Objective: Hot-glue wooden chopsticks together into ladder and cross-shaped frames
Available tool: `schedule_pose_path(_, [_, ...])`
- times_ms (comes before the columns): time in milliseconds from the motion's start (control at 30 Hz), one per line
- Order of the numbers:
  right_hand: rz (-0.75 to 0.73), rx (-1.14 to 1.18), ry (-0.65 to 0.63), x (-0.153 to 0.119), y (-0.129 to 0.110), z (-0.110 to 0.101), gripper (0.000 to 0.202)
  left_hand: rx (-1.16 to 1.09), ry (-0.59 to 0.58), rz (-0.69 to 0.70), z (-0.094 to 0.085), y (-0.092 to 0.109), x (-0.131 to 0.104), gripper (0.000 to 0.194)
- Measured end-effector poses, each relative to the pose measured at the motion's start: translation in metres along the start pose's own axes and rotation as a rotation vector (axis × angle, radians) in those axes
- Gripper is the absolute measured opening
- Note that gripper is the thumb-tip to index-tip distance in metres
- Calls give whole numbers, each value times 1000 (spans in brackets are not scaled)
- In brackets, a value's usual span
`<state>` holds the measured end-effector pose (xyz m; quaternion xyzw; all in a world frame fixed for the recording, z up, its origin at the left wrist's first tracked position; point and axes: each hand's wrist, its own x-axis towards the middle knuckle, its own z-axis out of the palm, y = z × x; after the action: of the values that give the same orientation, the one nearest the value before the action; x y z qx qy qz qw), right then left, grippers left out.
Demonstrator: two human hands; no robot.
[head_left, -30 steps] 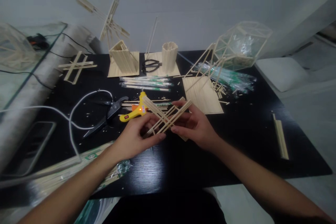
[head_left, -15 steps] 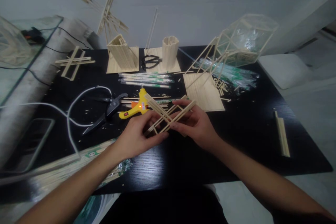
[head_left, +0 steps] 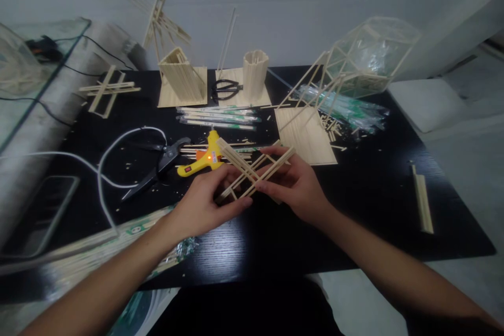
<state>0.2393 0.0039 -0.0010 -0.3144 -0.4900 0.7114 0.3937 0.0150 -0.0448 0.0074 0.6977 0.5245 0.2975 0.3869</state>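
Between my hands is a cross-shaped frame of thin wooden sticks point(head_left: 243, 166), held above the front middle of the black table point(head_left: 271, 252). My left hand point(head_left: 210, 197) grips its lower left arm, thumb along the near edge and fingers partly hidden behind. On the other side my right hand point(head_left: 295, 184) pinches the right part of the frame, its thumb near the crossing. Just beyond my left hand lies a yellow glue gun point(head_left: 200, 160) with an orange light showing. Loose sticks point(head_left: 240, 151) lie behind the frame.
Pruning shears point(head_left: 157, 168) and a white cable point(head_left: 101, 168) lie left. Stick towers point(head_left: 181, 76) on square bases, black scissors point(head_left: 225, 90) and wrapped stick bundles point(head_left: 216, 118) stand or lie farther back. A stick-and-film model point(head_left: 370, 58) leans at back right. A phone-like slab point(head_left: 41, 215) lies far left.
Both hands keep the same hold on the stick frame. The whole view has shifted slightly; nothing on the table has visibly moved.
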Motion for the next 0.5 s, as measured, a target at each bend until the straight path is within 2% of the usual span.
schedule_pose_path(500, [-10,-25,-3,-2,-4,2,64,2,4,21,-1,-5,-2,35])
